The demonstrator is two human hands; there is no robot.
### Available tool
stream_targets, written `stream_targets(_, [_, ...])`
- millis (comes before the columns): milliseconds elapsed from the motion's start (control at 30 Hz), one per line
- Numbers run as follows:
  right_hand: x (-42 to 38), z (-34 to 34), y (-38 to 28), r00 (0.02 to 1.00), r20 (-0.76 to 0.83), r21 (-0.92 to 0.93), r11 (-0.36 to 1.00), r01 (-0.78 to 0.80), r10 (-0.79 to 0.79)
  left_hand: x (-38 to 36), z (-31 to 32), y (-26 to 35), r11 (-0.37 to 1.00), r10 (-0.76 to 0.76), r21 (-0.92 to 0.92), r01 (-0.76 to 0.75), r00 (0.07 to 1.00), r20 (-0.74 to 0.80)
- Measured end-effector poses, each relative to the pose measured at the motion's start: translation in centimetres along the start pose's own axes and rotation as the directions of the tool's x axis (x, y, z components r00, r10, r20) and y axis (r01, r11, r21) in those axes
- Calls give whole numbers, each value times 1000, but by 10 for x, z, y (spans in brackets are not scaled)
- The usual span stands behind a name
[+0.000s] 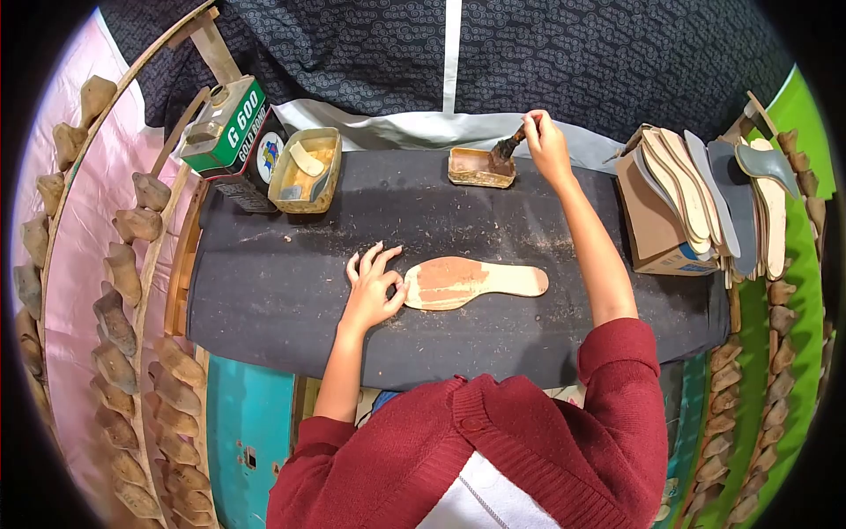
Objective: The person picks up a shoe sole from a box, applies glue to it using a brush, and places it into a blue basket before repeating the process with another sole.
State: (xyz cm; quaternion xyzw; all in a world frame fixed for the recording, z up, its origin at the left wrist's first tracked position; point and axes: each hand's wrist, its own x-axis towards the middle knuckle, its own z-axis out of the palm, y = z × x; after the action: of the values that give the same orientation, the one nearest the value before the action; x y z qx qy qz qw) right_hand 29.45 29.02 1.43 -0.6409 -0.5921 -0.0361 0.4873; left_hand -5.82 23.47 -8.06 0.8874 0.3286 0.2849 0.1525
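Observation:
A pale insole (476, 280) lies flat across the dark tabletop, with a reddish-brown coating over much of its wide left part and its right tip. My left hand (374, 291) pinches its left end between thumb and index finger, the other fingers spread upward. Farther back on the right, my right hand (545, 144) grips a dark-handled brush (506, 147). The brush's bristles are down in a small tray (481, 180) of brownish glue-like stuff.
At the back left stand a green and white can (231, 132) and a plastic container (306, 201) holding scraps. A cardboard box (656, 249) with upright insoles (687, 189) is on the right. Shoe lasts (115, 317) line racks on both sides.

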Motion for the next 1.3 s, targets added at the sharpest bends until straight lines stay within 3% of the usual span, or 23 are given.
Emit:
stream_targets(233, [-10, -7, 4, 992, -117, 64, 997, 50, -43, 0, 1, 0, 999, 32, 6, -32, 999, 1])
stream_targets(367, [-20, -13, 14, 971, -216, 80, 993, -82, 98, -1, 2, -1, 999, 41, 11, -41, 999, 4])
stream_targets(433, [-30, -12, 25, 895, -416, 307, 951, -30, 162, 0, 1, -1, 999, 39, 8, -39, 999, 3])
stream_targets(467, [-45, -17, 31, 874, -283, 469, 852, -234, 396, 0, 1, -1, 999, 39, 6, -39, 999, -1])
stream_targets(500, [-59, -22, 25, 872, -279, 467, 850, -243, 402, -1, 1, 0, 999, 35, 2, -35, 999, 6])
stream_targets(567, [-88, -30, 10, 807, -108, 666, 645, -375, 580, 0, 1, 0, 999, 34, 8, -34, 999, 2])
stream_targets(633, [-117, -35, -4, 778, -46, 679, 591, -436, 627, 0, 0, 0, 1000, 23, 6, -24, 999, 28])
stream_targets(967, [-204, -43, -22, 705, -6, 681, 519, -516, 710, 1, -1, -3, 1000, 1, -4, -1, 1000, 22])
stream_targets(1300, [-213, -23, -36, 775, -83, 628, 637, -448, 627, 0, -2, -8, 1000, -15, 3, 15, 1000, 1])
